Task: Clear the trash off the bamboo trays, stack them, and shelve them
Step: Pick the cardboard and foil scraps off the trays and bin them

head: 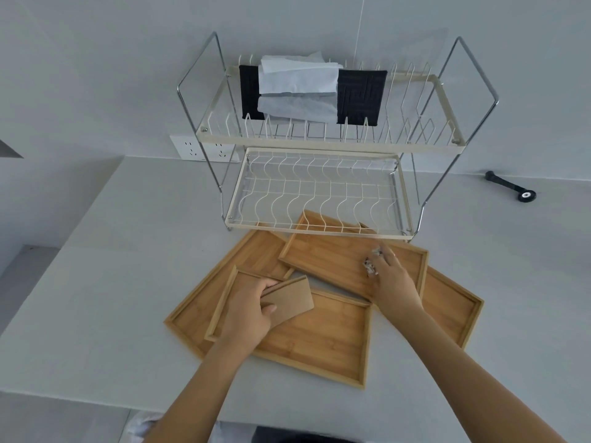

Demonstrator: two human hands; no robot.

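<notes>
Several bamboo trays lie overlapping on the white counter below a two-tier wire rack. My left hand grips a flat brown cardboard piece above the near tray. My right hand rests on the upper tray, its fingers closed around a crumpled silvery scrap. A larger tray lies beneath at the left and another sticks out at the right.
The rack's upper tier holds a black cloth and white paper. A wall socket sits behind the rack's left leg. A black tool with a small wheel lies at the right on the counter.
</notes>
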